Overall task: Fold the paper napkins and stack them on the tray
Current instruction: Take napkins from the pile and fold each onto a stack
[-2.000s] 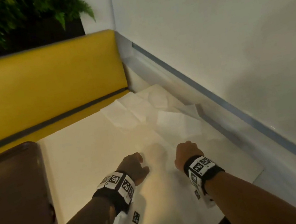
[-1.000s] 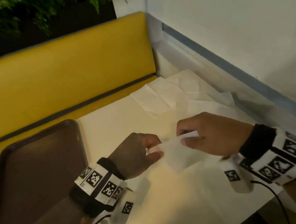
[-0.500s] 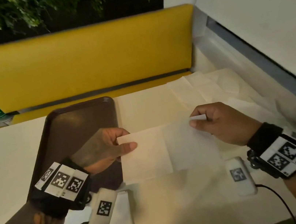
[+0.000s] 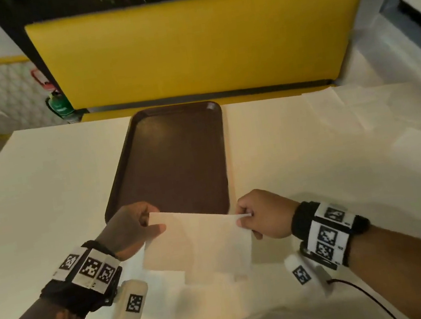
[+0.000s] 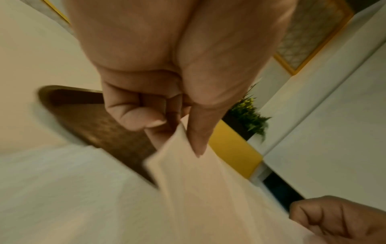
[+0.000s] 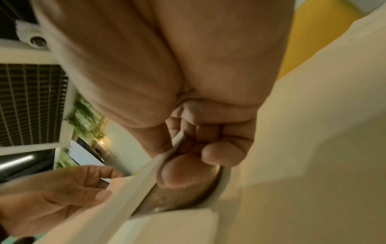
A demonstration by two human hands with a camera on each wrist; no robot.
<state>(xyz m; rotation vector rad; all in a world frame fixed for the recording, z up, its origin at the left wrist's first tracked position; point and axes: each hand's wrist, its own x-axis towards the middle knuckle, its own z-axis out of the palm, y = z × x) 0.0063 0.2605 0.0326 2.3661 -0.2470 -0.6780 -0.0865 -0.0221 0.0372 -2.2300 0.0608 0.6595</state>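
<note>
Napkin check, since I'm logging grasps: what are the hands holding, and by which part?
One paper napkin, held by its top corners: left hand pinches one, right hand the other.

Dim, warm indoor light tints everything yellowish. In the head view the white tabletop (image 4: 43, 184) blooms pale at right, soft shadows fall toward the lower edge, and straight lines bow at the corners. Both wrist views are grainy and motion-smeared; the thin white paper napkin (image 5: 208, 198) blurs at its edges.
</note>
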